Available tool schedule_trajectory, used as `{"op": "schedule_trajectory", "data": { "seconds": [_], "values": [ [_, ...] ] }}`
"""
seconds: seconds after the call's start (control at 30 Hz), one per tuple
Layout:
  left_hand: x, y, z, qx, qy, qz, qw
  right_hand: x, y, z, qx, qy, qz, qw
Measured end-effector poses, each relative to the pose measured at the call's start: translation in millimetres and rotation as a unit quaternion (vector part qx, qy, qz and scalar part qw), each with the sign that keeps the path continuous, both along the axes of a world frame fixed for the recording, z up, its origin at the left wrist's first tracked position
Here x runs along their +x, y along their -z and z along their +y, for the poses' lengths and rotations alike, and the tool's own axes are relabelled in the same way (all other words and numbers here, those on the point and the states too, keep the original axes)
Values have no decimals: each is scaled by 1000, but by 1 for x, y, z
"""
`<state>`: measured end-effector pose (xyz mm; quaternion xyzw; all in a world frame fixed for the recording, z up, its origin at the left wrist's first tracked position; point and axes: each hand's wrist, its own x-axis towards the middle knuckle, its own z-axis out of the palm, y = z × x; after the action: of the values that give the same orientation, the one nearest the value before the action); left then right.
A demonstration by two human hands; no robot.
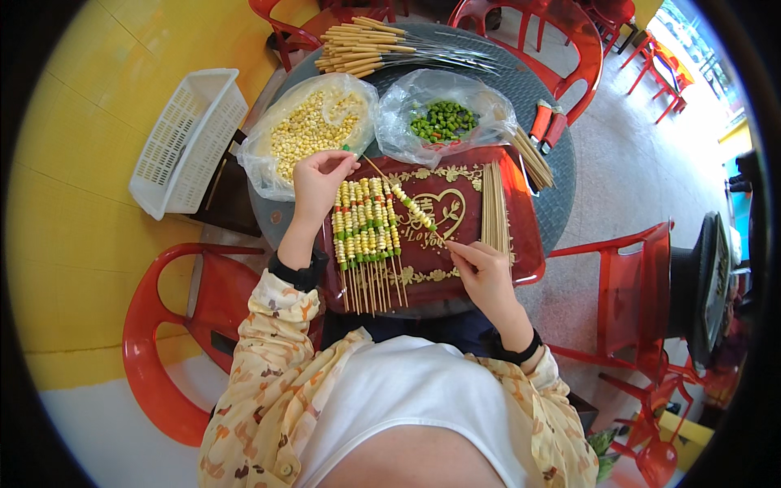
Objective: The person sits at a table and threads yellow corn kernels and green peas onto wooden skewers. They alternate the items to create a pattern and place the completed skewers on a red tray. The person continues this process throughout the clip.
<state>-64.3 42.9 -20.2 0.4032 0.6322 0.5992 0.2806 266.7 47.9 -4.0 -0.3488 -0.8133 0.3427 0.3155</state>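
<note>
My right hand pinches the lower end of a bamboo skewer threaded with corn kernels and green pieces. My left hand is near the skewer's bare upper tip, thumb and forefinger together beside a small green piece; whether it grips anything is unclear. Below it, several filled skewers lie side by side on a dark red tray with gold decoration. Bare bamboo skewers lie along the tray's right part. Behind the tray are a clear bag of corn kernels and another of chopped green vegetable pieces.
Wooden-handled metal skewers lie at the back of the round table. Two red-handled tools and more bamboo skewers lie at the right. A white plastic basket stands left; red chairs surround the table.
</note>
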Motion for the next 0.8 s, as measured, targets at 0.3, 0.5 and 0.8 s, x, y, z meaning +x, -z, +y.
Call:
{"op": "schedule_trajectory", "data": {
  "seconds": [0.3,0.5,0.8],
  "values": [
    [12,-2,-3,9,-18,19,1000,1,0,-3,-4,0,-5,1000],
    [13,-1,-3,22,-44,43,998,0,-3,-4,-18,-2,-4,1000],
    [21,-9,-6,15,-75,121,990,-1,-3,-5,-19,-4,-5,1000]
  ]
}}
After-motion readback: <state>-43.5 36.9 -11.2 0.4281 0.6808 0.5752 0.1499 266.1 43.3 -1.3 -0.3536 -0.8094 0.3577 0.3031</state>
